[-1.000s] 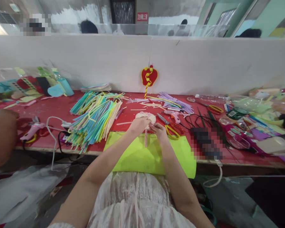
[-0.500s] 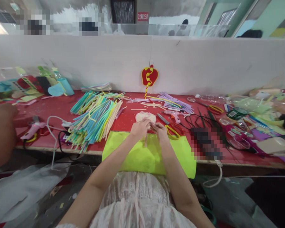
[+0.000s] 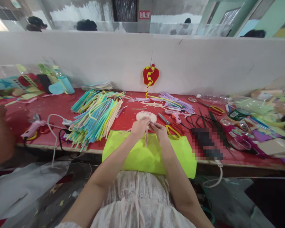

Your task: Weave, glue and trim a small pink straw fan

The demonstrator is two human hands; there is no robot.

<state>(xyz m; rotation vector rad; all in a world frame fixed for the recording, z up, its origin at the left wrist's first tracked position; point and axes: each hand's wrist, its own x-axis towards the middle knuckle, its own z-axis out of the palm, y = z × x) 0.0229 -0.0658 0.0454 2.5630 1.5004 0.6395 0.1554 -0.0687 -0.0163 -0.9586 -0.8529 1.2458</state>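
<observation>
Between my hands is a small cream round fan point(image 3: 144, 114) with pink trim along its top. A pink twisted handle point(image 3: 146, 139) hangs below it over the lime-green cloth point(image 3: 133, 155). My left hand point(image 3: 141, 125) is closed at the lower left of the fan, fingertips pinched near the handle's top. Opposite it, my right hand point(image 3: 159, 129) pinches the fan's lower right edge. The fingers cover the join of disc and handle. A pale strip end point(image 3: 129, 129) shows left of my left hand. Yellow-and-red-handled scissors point(image 3: 172, 128) lie just right of my right hand.
A large bundle of coloured pipe cleaners point(image 3: 95, 120) lies to the left. Purple pipe cleaners point(image 3: 175, 102) and a pink glue gun point(image 3: 176, 116) are behind the scissors. A red fan point(image 3: 150, 76) leans on the white partition point(image 3: 85, 57). Another person's arm point(image 3: 0, 136) is at far left.
My left hand has drawn down off the fan's face to its lower edge. A pale strip that stretched left from it no longer shows at full length. My right hand stays put.
</observation>
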